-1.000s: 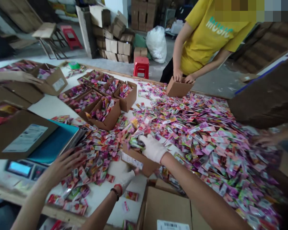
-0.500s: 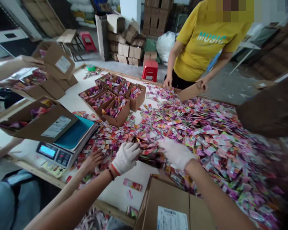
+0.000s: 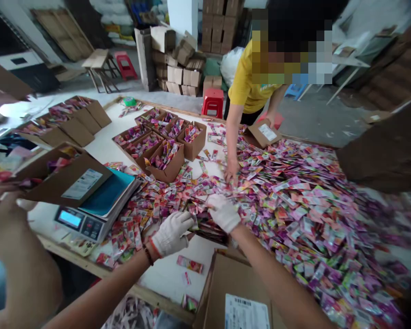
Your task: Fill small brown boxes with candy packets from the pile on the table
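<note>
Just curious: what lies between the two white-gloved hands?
In the head view, a bunch of colourful sachets lies between the left hand and right hand, gathered by both.

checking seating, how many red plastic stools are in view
2: one red stool on the floor past the table's far edge, another red stool farther back left beside a wooden trestle. More may be hidden behind people.

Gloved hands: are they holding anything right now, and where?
Both the left hand and right hand press on a bunch of packets from either side; a closed grip cannot be told.
</note>
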Available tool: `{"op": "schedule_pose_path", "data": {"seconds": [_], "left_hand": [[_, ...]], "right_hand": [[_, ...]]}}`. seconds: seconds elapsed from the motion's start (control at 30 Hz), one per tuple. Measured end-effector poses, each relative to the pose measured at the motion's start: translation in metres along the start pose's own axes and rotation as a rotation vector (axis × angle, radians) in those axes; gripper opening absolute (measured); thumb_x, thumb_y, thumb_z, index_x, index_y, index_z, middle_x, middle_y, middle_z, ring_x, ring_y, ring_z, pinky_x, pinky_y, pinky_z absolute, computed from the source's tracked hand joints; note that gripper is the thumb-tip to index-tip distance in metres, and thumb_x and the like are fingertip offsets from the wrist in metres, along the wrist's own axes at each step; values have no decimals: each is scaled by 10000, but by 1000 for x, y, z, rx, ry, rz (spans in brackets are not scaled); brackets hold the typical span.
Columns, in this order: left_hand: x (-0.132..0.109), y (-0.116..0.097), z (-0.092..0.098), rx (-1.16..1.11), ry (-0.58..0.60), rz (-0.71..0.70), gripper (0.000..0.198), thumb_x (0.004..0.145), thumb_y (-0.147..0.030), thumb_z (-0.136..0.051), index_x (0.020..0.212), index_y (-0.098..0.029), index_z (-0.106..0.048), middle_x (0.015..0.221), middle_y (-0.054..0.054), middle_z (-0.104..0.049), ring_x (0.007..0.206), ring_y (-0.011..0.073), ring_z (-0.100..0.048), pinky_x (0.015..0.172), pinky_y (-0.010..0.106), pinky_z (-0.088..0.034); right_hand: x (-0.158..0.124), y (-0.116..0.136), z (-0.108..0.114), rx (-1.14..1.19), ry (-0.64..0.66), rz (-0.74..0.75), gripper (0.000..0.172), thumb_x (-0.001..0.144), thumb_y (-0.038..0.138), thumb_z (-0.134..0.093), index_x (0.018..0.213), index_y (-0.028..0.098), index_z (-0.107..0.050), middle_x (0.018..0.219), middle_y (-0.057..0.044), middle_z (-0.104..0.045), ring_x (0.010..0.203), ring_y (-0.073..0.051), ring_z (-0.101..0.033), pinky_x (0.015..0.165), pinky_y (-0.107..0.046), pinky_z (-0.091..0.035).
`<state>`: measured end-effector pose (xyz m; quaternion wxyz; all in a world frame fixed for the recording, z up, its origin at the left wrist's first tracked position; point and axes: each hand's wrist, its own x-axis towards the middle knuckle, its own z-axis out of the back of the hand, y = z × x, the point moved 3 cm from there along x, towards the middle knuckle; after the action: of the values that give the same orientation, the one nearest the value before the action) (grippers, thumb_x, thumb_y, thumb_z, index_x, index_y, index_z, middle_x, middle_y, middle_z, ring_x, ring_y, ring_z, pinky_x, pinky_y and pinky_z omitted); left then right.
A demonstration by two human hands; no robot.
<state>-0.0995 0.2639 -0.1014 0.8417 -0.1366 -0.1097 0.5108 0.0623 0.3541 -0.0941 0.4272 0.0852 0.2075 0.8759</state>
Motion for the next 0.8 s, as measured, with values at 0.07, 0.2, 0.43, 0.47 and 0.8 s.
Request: {"op": "schedule_pose_path", "data": {"seconds": [0.07, 0.2, 0.43, 0.47, 0.8], "left_hand": [[0, 2, -2, -6, 67, -56, 197, 816, -314, -562, 975, -202, -595, 967, 58, -586, 878, 209, -538, 821, 355, -408], [17, 14, 8, -72, -79, 28, 263, 834, -300, -532, 1077, -206, -564, 1081, 85, -561, 984, 220, -541, 864, 344, -416], [44, 18, 13, -39, -39, 32, 317, 743, -263, -595, 1052, -192, -581, 1106, 85, -499, 931, 215, -531, 796, 335, -453], [44, 12, 5, -7, 14, -41, 227, 775, -242, -554, 991, -195, -602, 1055, 76, -518, 893, 205, -532, 783, 336, -449], [36, 2, 16, -160, -28, 30, 201, 869, -307, -455, 930, -199, -613, 997, 65, -548, 871, 174, -548, 769, 286, -437]], "right_hand": [[-21, -18, 38, 28, -93, -56, 241, 833, 129, -410, 921, 181, -628, 1012, -53, -625, 996, -171, -529, 955, -304, -397], [-69, -56, 108, -212, -194, -361, 246, 770, 208, -524, 995, 184, -619, 1080, -124, -580, 1024, -265, -518, 907, -428, -424], [-76, -35, 19, -128, 168, -439, 431, 747, 299, -615, 1172, 240, -575, 1228, -130, -439, 942, -220, -564, 794, -323, -459], [-72, -30, 8, -117, 185, -419, 300, 785, 236, -550, 1076, 222, -618, 1166, -124, -485, 894, -202, -572, 774, -308, -458], [-105, -44, 139, -456, -134, -538, 134, 736, 230, -588, 852, 193, -642, 1029, -158, -557, 1032, -325, -480, 876, -476, -396]]}}
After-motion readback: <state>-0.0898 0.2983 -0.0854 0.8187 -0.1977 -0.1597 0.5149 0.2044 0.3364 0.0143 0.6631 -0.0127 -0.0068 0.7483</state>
